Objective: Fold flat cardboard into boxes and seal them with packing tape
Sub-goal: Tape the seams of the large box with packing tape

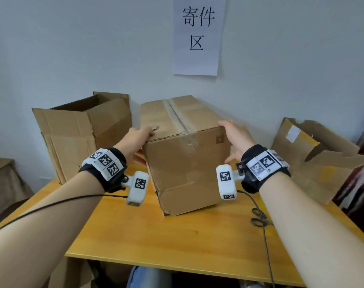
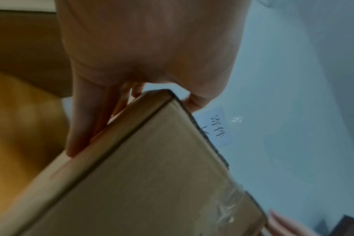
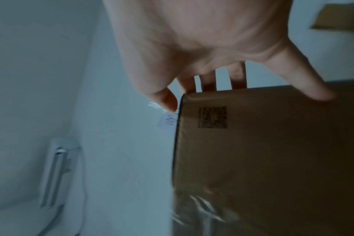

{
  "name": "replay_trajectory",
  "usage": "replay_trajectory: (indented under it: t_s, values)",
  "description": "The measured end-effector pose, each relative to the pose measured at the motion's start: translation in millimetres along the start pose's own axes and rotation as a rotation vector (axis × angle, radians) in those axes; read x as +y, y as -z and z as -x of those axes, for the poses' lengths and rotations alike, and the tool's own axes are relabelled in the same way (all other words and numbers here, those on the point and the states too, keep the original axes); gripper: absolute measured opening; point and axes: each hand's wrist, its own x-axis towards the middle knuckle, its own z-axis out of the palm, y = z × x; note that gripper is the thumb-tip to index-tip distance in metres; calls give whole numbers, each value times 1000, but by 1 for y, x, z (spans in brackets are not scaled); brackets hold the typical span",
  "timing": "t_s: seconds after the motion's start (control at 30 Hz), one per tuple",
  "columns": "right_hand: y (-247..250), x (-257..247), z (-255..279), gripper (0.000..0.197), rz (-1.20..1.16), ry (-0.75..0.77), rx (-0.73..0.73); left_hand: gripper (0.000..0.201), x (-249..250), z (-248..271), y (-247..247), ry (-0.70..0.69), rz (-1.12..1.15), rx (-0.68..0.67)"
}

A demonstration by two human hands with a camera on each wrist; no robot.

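Note:
A closed brown cardboard box stands on the yellow wooden table, with clear packing tape along its top seam and down the front. My left hand grips its upper left corner, thumb over the top edge and fingers down the left side. In the left wrist view the fingers lie along the box. My right hand presses the upper right corner with straight, spread fingers. In the right wrist view those fingers reach past the edge of the box.
An open cardboard box stands at the back left. Another opened carton lies at the right edge. Black scissors lie on the table under my right forearm. A paper sign hangs on the wall close behind.

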Motion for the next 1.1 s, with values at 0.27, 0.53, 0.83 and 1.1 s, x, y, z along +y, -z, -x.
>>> replay_trajectory:
  t_s: [0.27, 0.53, 0.83, 1.1]
  values:
    - [-29, -36, 30, 25, 176, 373, -40, 7, -41, 13, 5, 240, 211, -139]
    - [-31, 3, 18, 17, 244, 278, -84, 54, -26, 17, 7, 195, -114, -169]
    - [22, 44, -2, 17, -41, 164, 15, 56, -29, 7, -15, 149, -129, -114]
    - [47, 91, -47, 46, -227, -215, 78, 80, -26, -2, -39, 208, -105, 45]
